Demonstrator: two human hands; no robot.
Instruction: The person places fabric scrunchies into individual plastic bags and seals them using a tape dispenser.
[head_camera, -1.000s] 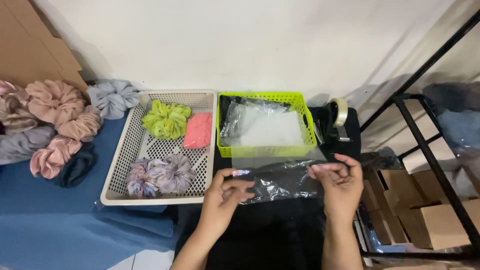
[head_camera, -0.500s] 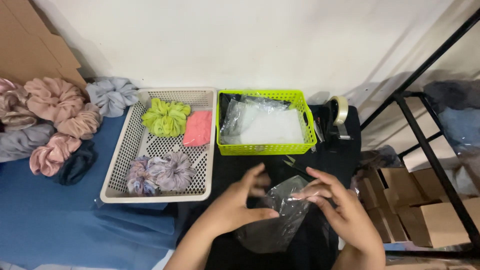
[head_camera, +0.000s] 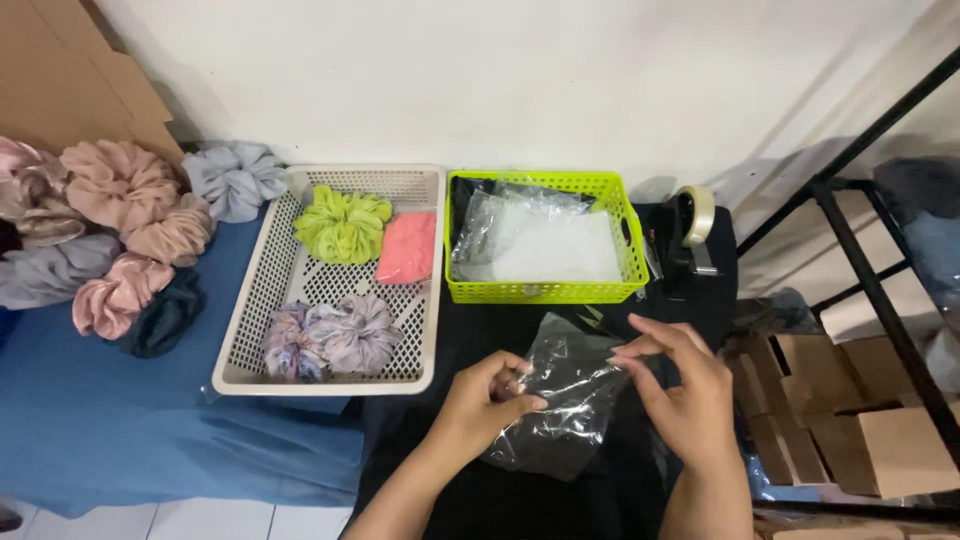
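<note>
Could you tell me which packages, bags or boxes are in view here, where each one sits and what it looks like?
Clear plastic bag: crinkled, glossy, held between left hand and right hand over the black cloth.
Stack of clear bags: flat, whitish, inside the lime-green basket.
Cardboard boxes: brown, low at the right, beside the black rack.
No labels, signs or screens visible.

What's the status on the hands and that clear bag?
Left hand and right hand both pinching clear plastic bag over black cloth. Bag crumpled, looks empty. Nothing in the way.

Clear plastic bag (head_camera: 555, 400), crinkled, lying on black cloth
</note>
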